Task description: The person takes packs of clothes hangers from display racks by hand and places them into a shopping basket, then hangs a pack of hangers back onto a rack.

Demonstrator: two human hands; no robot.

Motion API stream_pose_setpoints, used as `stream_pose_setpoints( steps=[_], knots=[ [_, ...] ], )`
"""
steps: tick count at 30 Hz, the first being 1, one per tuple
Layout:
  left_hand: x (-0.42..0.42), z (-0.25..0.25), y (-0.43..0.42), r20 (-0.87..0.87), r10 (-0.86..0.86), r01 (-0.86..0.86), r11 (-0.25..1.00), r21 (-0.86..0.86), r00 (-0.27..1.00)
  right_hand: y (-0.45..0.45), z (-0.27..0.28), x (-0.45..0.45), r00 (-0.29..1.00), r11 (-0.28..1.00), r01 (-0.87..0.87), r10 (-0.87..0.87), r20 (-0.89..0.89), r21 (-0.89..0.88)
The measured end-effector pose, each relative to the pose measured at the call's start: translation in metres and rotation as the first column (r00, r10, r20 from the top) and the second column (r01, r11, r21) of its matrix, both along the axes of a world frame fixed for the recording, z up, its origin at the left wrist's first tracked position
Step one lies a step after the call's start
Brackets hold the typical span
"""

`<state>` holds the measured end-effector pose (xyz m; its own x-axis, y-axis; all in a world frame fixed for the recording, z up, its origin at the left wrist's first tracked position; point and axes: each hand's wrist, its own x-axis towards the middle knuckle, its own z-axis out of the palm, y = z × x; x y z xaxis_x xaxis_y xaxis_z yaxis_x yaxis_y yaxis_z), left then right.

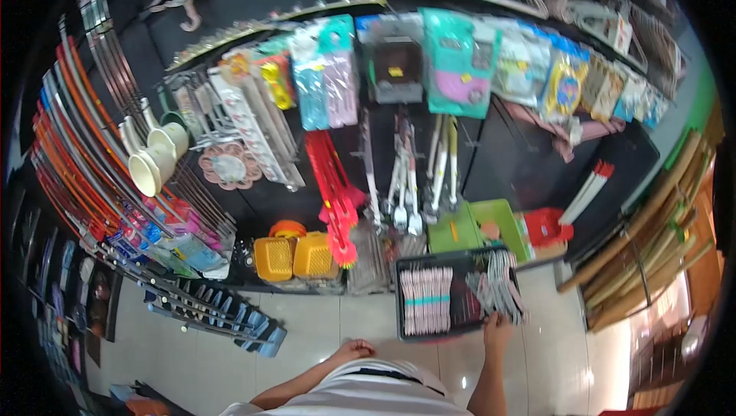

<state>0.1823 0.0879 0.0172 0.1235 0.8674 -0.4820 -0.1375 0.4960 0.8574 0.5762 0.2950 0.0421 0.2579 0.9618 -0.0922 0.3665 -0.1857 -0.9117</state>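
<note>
Down on the tiled floor, a black crate (pixel 462 261) holds a neat stack of pale pink hangers (pixel 427 310) with a teal band on its left side. Loose grey and white hangers (pixel 494 282) lie at its right side. My right hand (pixel 497 327) is at the crate's front right edge, its fingers closed at the lower end of the loose hangers. My left hand (pixel 354 350) is near my waist, left of the crate, touching none of the goods; its fingers look curled, but too small to make out.
Packaged goods (pixel 395 71) hang on the black wall ahead. Yellow baskets (pixel 274 256), a green bin (pixel 498 220) and a red bin (pixel 546 226) stand along its base. Mops (pixel 222 316) lie at left; wooden poles (pixel 652 224) lean at right.
</note>
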Motion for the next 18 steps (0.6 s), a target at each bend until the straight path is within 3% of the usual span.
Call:
stream_pose_setpoints(
  steps=[3,5,7,8,9,14,18],
  knots=[
    [-0.007,-0.002,0.010,0.092,0.053,-0.060,0.995,0.075,0.994,0.009,0.035,-0.030,0.990,0.997,-0.025,0.034,-0.134,0.073],
    [-0.016,0.002,0.019,0.056,0.068,-0.070,0.996,0.051,0.996,0.025,0.067,-0.047,0.993,0.995,-0.026,0.036,-0.110,0.094],
    [-0.025,0.003,0.023,0.038,0.096,-0.099,0.993,0.067,0.995,0.044,0.087,-0.058,0.988,0.967,-0.102,0.126,-0.089,0.232],
    [-0.032,0.005,0.025,-0.013,0.106,-0.104,0.990,0.092,0.994,0.044,0.133,-0.076,0.968,0.968,-0.117,0.161,-0.192,0.221],
    [-0.040,0.007,0.024,-0.064,0.116,-0.108,0.988,0.114,0.991,0.047,0.173,-0.092,0.969,0.966,-0.114,0.160,-0.187,0.233],
    [-0.088,0.028,0.022,-0.215,0.170,-0.131,0.974,0.183,0.962,0.075,0.321,-0.155,0.955,0.771,-0.190,0.289,-0.068,0.608],
    [-0.129,0.069,0.019,-0.134,0.233,-0.222,0.971,0.094,0.963,0.074,0.449,-0.217,0.955,0.615,-0.211,0.295,0.027,0.760]
  ],
)
